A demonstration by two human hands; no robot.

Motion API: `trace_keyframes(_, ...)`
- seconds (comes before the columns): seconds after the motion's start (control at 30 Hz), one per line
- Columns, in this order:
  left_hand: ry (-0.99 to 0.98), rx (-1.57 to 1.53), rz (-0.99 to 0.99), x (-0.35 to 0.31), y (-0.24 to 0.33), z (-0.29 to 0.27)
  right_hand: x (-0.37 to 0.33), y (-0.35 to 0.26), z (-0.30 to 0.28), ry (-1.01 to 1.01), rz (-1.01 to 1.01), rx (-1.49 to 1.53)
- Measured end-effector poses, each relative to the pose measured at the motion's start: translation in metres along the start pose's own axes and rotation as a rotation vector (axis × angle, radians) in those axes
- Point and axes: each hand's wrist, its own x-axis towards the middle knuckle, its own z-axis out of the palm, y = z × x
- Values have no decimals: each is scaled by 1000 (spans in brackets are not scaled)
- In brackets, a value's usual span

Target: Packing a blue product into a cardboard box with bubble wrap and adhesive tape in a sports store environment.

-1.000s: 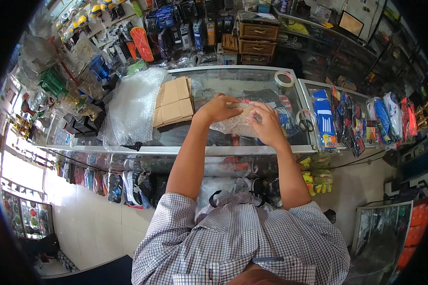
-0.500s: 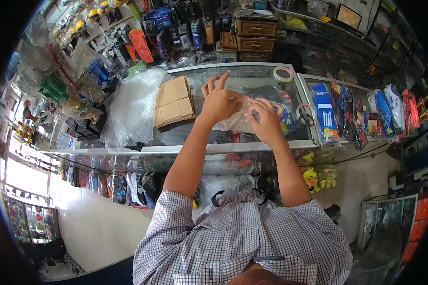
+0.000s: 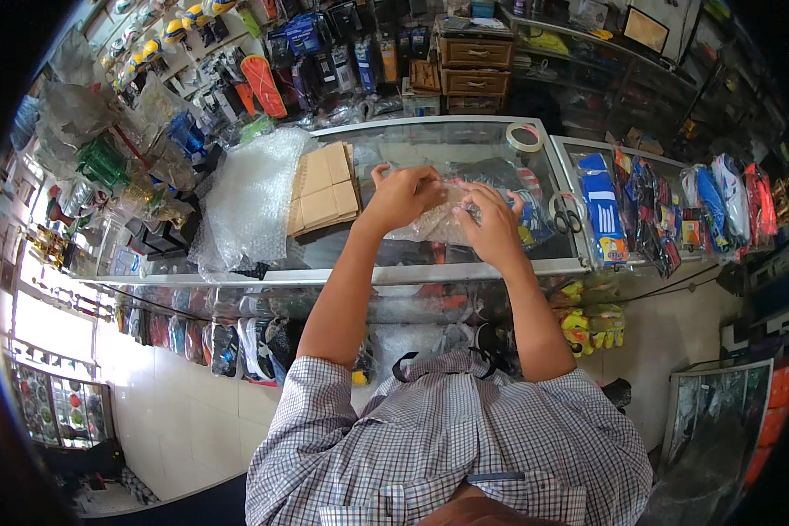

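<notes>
On the glass counter (image 3: pixel 324 252) lies a small bundle in clear, crinkled bubble wrap (image 3: pixel 431 230), pale brownish underneath. My left hand (image 3: pixel 403 198) is at its far left edge, the fingers curled in and the thumb and fingertips pinched together. Whatever is in that pinch is too small to make out. From the right, my right hand (image 3: pixel 493 226) grips the wrap's upper right edge with bent fingers and thumb. What the wrap encloses is hidden.
Flattened brown cardboard (image 3: pixel 324 188) and a large bubble-wrap sheet (image 3: pixel 252 193) lie to the left. A tape roll (image 3: pixel 523 137) sits at the far right corner, with black-handled scissors (image 3: pixel 567 219) nearer. Packaged blue socks (image 3: pixel 598 206) hang on the right. Trophies (image 3: pixel 103 162) stand at far left.
My left hand's raised fingers have folded down, and the hand has dropped closer to the bundle. My right hand stays almost where it was on the wrap.
</notes>
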Motion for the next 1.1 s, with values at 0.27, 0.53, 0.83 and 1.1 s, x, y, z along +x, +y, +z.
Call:
trace_keyframes(0.27,166,89,224,-21,28,4,-3,2,3,84,4,52)
trace_keyframes(0.53,386,146,217,-32,28,41,4,-1,-4,27,116,96)
trace_keyframes(0.83,515,123,270,-33,25,48,52,4,-19,75,-44,317)
trace_keyframes(1.1,446,26,217,-35,24,46,58,0,-23,22,-98,252)
